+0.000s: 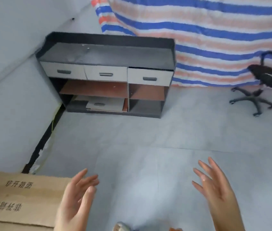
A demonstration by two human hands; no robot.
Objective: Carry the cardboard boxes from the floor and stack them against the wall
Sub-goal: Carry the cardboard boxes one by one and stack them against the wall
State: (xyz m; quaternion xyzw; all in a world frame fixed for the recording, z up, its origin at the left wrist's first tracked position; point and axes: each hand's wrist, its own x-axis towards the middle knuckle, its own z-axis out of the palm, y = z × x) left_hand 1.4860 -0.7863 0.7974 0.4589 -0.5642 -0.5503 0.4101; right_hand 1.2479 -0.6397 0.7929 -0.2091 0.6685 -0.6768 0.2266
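A brown cardboard box [20, 197] with printed characters on its top lies at the lower left, next to the white wall [7, 105]. My left hand [77, 200] hovers just right of the box's edge, fingers straight and spread, holding nothing. My right hand [215, 192] is raised at the lower right over bare floor, fingers also spread and empty. The palms face each other.
A dark cabinet [108, 54] with three pale drawers and open shelves stands against the far left wall. A black office chair [263, 80] sits at the right. A striped blue, orange and white tarp [206, 30] hangs behind. Grey tiled floor [148, 134] stretches between.
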